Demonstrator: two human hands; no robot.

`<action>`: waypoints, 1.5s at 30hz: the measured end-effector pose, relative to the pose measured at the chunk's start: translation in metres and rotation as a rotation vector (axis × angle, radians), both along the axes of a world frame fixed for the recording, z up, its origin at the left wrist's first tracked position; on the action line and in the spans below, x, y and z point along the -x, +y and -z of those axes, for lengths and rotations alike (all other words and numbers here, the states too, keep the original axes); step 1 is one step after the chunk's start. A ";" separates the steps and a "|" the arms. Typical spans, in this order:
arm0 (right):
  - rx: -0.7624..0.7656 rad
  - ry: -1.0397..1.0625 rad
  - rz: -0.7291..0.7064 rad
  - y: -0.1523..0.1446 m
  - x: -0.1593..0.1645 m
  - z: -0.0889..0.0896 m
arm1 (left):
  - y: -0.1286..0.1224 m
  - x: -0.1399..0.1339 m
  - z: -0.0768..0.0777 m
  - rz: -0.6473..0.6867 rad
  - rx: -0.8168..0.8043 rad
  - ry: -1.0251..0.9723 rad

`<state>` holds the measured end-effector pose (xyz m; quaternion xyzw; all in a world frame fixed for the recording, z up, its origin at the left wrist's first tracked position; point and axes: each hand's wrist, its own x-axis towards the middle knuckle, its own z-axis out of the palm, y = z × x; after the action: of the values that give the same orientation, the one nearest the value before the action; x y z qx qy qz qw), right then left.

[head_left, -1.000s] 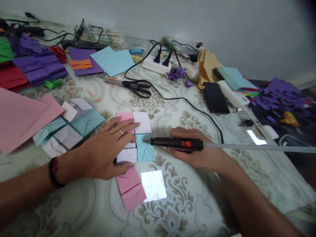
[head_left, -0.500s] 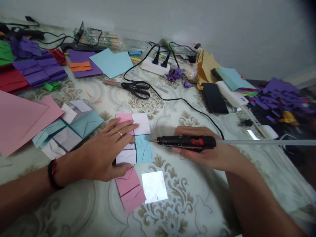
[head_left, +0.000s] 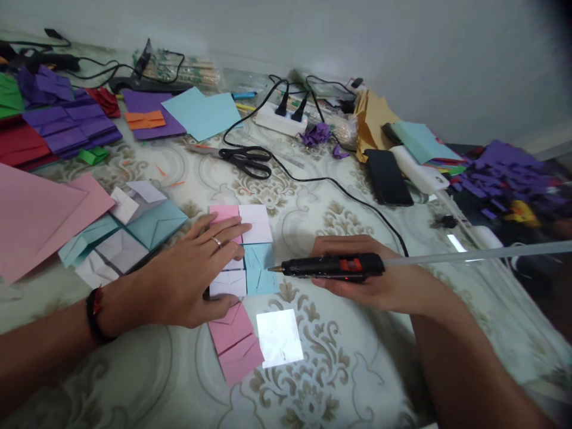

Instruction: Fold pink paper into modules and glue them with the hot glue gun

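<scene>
Logging the right hand: closed round a black glue gun, clear glue stick at its rear, nozzle at the blue square; whether they touch, I cannot tell. Left hand: fingers spread, laid over the pink square and white folded paper. Blue square: directly below a pale square. Lower on my feed: folded pink paper. Beyond: black-handled scissors.

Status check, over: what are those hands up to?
Left hand resting on folded paper squares. Right hand gripping glue gun, nozzle at blue square. Scissors lying beyond, apart from both.
</scene>
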<state>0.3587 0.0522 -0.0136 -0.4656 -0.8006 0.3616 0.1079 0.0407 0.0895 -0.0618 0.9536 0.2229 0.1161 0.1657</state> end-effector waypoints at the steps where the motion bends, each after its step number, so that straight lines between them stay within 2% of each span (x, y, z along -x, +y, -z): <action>1: -0.008 0.000 -0.001 0.000 0.000 0.000 | 0.000 0.000 -0.001 0.000 0.000 0.001; 5: -0.007 -0.032 0.000 -0.003 -0.009 0.002 | 0.000 0.000 -0.002 -0.002 -0.008 0.011; 9: -0.115 -0.012 0.259 -0.008 -0.027 0.006 | 0.000 0.001 -0.001 -0.002 0.003 0.005; 10: -0.111 -0.020 0.277 -0.007 -0.030 0.006 | 0.000 0.002 -0.001 -0.003 0.009 0.003; 13: -0.078 -0.102 0.274 0.002 -0.035 0.006 | 0.000 0.003 -0.001 -0.019 0.028 0.002; 18: -0.314 -0.299 0.351 0.024 -0.047 0.016 | -0.002 0.004 -0.007 -0.026 -0.003 -0.005; 21: -0.321 -0.326 0.367 0.028 -0.062 0.019 | -0.003 0.005 -0.009 -0.037 -0.024 0.003; 23: -0.323 -0.330 0.369 0.020 -0.065 0.012 | -0.003 0.006 -0.007 -0.044 -0.022 0.005; 26: -0.371 -0.323 0.366 -0.010 -0.045 -0.011 | -0.003 0.007 -0.004 -0.033 -0.008 -0.004; 27: -0.384 -0.282 0.316 -0.023 -0.030 -0.018 | -0.003 0.007 -0.004 -0.028 -0.006 -0.007; 29: -0.342 -0.155 0.115 -0.051 0.008 -0.027 | -0.002 0.006 -0.003 -0.022 -0.006 -0.008; 31: -0.262 -0.073 -0.081 -0.074 0.049 -0.024 | -0.002 0.005 -0.002 -0.023 -0.007 -0.007; 33: -0.291 -0.045 -0.195 -0.088 0.082 -0.010 | -0.002 0.004 -0.001 -0.021 -0.010 -0.007; 35: -0.325 -0.076 -0.226 -0.097 0.100 0.008 | -0.002 0.004 0.000 -0.018 -0.015 -0.012; 38: -0.322 -0.114 -0.209 -0.103 0.105 0.025 | -0.002 0.003 0.002 -0.012 -0.021 -0.016; 40: -0.295 -0.117 -0.174 -0.106 0.104 0.027 | -0.002 0.003 0.003 -0.010 -0.025 -0.010; 45: -0.226 -0.138 -0.130 -0.106 0.108 0.015 | -0.002 0.003 0.003 -0.024 -0.023 -0.005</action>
<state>0.2503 -0.0534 -0.0286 -0.4214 -0.8701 0.2426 0.0808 0.0377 0.0875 -0.0646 0.9524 0.2323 0.1232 0.1541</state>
